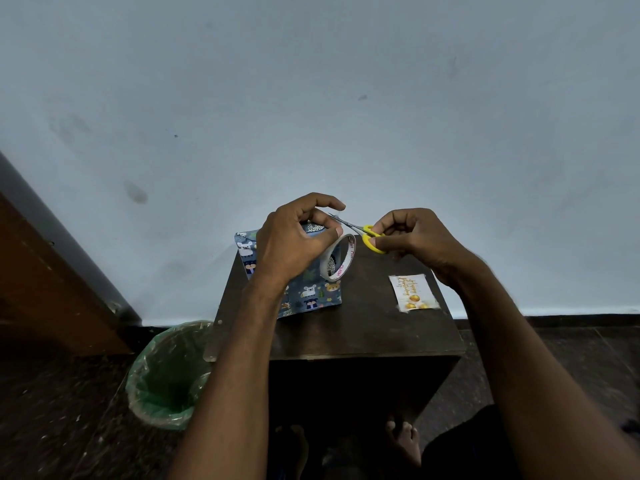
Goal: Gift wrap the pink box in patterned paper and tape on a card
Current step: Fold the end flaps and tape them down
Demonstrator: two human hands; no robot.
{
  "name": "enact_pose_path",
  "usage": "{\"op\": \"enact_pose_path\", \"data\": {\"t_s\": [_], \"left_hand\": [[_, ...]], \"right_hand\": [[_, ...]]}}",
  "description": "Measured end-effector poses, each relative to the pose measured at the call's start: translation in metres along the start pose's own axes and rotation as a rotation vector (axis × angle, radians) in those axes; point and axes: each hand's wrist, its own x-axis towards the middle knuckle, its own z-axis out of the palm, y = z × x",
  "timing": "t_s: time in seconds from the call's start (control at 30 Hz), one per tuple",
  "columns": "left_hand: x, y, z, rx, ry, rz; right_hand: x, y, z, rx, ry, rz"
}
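The box wrapped in blue animal-patterned paper lies on the left part of a small dark wooden table; no pink shows. My left hand hovers above it and holds a roll of clear tape, fingers curled round it and drawn-out tape near the fingertips. My right hand grips yellow-handled scissors, their blades pointing left to the fingers of my left hand. A white birthday card with gold print lies flat on the table's right side.
A bin lined with a green bag stands on the floor left of the table. A pale wall rises right behind the table. A wooden door edge is at far left. My bare feet show below the table's front.
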Motion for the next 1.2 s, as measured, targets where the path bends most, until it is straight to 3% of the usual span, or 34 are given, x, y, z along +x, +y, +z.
{"op": "enact_pose_path", "data": {"t_s": [0.43,0.83,1.03,1.2], "left_hand": [[-0.001,0.0,0.0,0.015,0.003,-0.011],[0.002,-0.004,0.002,0.016,0.001,-0.024],[0.002,-0.004,0.002,-0.006,0.023,-0.022],[0.003,-0.004,0.002,-0.003,0.021,-0.029]], "right_hand": [[-0.001,-0.004,0.001,-0.105,-0.014,-0.023],[-0.003,-0.005,0.0,-0.055,0.083,-0.103],[-0.006,0.002,-0.013,-0.066,0.079,0.023],[-0.007,0.026,0.0,-0.153,0.217,0.181]]}}
